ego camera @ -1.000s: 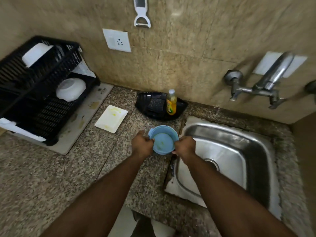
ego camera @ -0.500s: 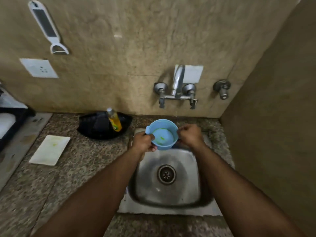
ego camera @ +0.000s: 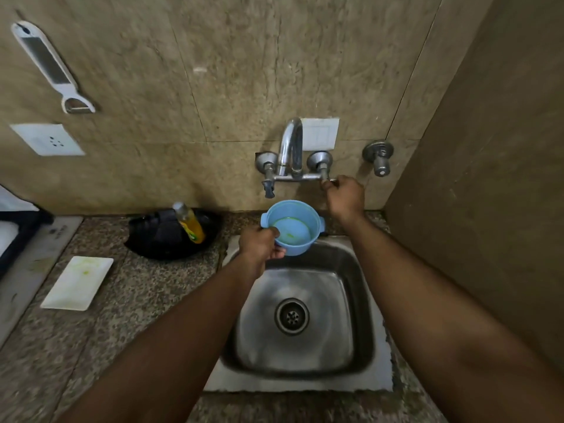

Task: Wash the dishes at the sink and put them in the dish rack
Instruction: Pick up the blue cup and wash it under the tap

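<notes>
My left hand [ego camera: 261, 244] grips a light blue bowl [ego camera: 294, 225] by its left rim and holds it over the back of the steel sink [ego camera: 363, 303], below the tap spout [ego camera: 291, 141]. Greenish residue lies on the bowl's bottom. My right hand [ego camera: 345, 193] is closed on the tap's right handle at the wall. A dirty white rectangular plate [ego camera: 77, 282] lies on the granite counter to the left. Only a black corner of the dish rack [ego camera: 21, 230] shows at the far left edge.
A black tray [ego camera: 158, 239] holding a yellow soap bottle [ego camera: 190, 222] sits behind the counter, left of the sink. A second valve [ego camera: 378, 155] juts from the wall at the right. A peeler [ego camera: 52, 67] hangs on the tiles. A side wall closes in on the right.
The view has swung right from the counter to the sink. The bowl moved with both hands over the sink; my right hand then let go of it and took the tap handle.
</notes>
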Available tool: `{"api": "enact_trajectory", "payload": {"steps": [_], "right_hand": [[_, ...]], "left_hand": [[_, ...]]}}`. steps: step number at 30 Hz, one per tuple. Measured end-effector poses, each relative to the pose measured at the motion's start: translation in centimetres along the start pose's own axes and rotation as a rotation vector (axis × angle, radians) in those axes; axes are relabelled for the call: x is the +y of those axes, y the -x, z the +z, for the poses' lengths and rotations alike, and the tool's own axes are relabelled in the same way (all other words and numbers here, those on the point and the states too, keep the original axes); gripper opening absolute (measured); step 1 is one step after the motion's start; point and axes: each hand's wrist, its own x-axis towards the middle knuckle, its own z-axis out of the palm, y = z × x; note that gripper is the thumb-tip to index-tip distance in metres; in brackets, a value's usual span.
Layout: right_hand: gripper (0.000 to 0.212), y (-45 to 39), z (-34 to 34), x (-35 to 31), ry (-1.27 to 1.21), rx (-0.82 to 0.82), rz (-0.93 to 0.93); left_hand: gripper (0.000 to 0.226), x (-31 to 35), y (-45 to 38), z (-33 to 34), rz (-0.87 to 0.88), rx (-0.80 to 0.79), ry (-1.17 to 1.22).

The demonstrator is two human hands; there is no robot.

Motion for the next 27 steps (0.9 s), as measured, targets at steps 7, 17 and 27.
{"api": "enact_trajectory", "payload": {"steps": [7,17,27], "right_hand": [[0.028,0.4,1.1,0.8,-0.418,-0.080,0.260],[0.056,12.3,3.7,1.7,0.339,-0.523,-0.700],[0.026,8.7,5.1,3.8,0.602,-0.482,-1.004]], "left_hand": [[0.018,0.0,0.4,-0.8,0.047,0.072,-0.027],[0.035,1.3,0.9,-4.2,0.327,0.331,-0.538],[0.040,2.8,0.8,-5.3,0.285,0.191,-0.695]]}}
